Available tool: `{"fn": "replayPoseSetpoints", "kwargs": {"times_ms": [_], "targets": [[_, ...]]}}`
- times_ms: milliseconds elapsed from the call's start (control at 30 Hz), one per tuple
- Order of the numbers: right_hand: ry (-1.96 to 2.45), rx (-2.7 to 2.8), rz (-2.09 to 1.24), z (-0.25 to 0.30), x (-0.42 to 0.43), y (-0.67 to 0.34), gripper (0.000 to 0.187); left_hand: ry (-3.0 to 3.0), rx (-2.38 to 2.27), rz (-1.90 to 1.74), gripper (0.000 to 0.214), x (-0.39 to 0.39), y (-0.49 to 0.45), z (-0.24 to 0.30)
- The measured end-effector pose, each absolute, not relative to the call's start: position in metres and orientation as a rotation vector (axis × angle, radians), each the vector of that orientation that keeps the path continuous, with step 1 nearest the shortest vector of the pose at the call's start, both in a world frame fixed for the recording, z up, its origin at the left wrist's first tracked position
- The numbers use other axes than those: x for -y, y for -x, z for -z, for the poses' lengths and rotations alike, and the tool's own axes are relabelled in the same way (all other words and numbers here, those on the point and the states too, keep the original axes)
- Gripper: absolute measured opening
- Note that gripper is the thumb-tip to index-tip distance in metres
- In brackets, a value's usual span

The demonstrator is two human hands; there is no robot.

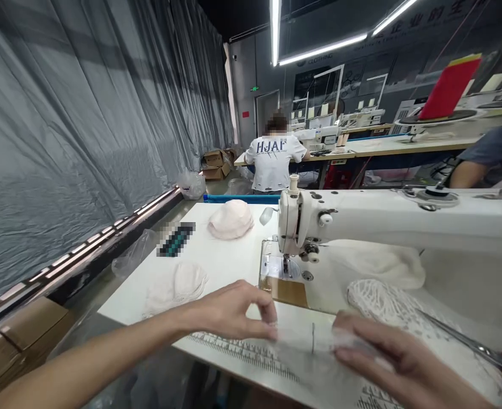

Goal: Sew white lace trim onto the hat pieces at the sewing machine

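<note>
Low over the table's front edge, my left hand [238, 312] pinches thumb and finger on one end of a thin, pale, see-through strip [296, 339]. My right hand [387, 355], blurred by motion, grips the other end. The strip's exact kind is unclear. Behind the hands stands a white sewing machine [291, 221], its presser foot [285, 264] above the metal needle plate [272, 267]. White patterned lace [379, 298] lies beside my right hand, with metal scissors [468, 341] on it. A pale fabric piece [176, 287] rests beyond my left forearm.
A rounded pale fabric cup [231, 220] sits at the table's back left, near a blurred-out dark object [176, 238]. Ruler markings [242, 352] line the front edge. Cardboard boxes [21, 341] stand lower left. A person in a white shirt [274, 162] sits ahead; another person's arm [472, 167] shows right.
</note>
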State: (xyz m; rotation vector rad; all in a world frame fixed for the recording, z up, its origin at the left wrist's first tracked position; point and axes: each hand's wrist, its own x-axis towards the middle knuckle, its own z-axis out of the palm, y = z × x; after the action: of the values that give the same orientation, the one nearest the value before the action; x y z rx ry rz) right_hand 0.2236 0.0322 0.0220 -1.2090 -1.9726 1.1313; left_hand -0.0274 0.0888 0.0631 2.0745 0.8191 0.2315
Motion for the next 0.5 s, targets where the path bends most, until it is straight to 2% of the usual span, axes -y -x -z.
{"fn": "replayPoseSetpoints", "kwargs": {"times_ms": [133, 200, 333, 433, 500], "targets": [[1.270, 2.198, -0.588, -0.039, -0.061, -0.254, 0.023, -2.598, -0.664, -0.577, 0.007, -0.122, -0.005, -0.024], [1.264, 2.328, -0.600, -0.031, -0.066, -0.259, 0.017, -2.774, -0.574, -0.651, 0.012, -0.134, -0.015, 0.005], [1.293, 2.406, -0.735, -0.004, -0.080, -0.249, 0.021, -2.904, -0.570, -0.724, 0.014, -0.146, -0.019, 0.048], [1.255, 2.448, -0.556, 0.013, -0.096, -0.232, 0.025, -2.958, -0.548, -0.739, 0.015, -0.148, -0.012, 0.053], [1.211, 2.505, -0.335, 0.024, -0.105, -0.223, 0.021, -2.993, -0.502, -0.716, 0.016, -0.149, -0.007, 0.049]]}}
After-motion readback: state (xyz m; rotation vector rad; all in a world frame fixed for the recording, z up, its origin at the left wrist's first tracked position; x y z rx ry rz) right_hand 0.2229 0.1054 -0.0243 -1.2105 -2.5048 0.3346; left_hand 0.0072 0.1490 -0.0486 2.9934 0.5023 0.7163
